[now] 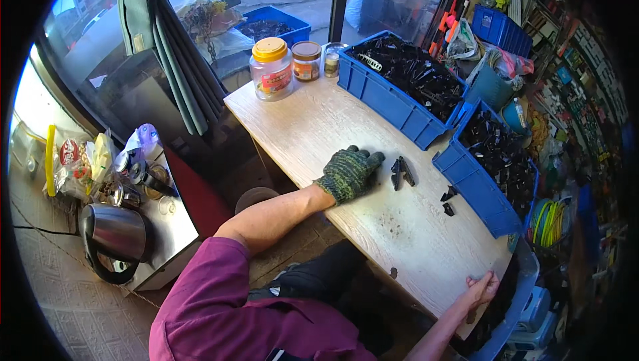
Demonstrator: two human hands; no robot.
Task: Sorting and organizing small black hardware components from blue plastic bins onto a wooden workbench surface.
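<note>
My left hand, in a dark green knitted glove, rests palm down on the pale wooden table with its fingers partly apart. No object shows in it. Just right of it lie a few black plastic pieces, long and narrow. Two smaller black pieces sit farther right, near a blue crate. Bare and ungloved, my right hand is at the table's right end, its fingers curled together. Whatever they may hold is hidden.
Another blue crate full of black parts stands at the back. Beside it are a yellow-lidded jar and a brown-lidded jar. A steel kettle is on the side cabinet at left. Cluttered shelves rise at right.
</note>
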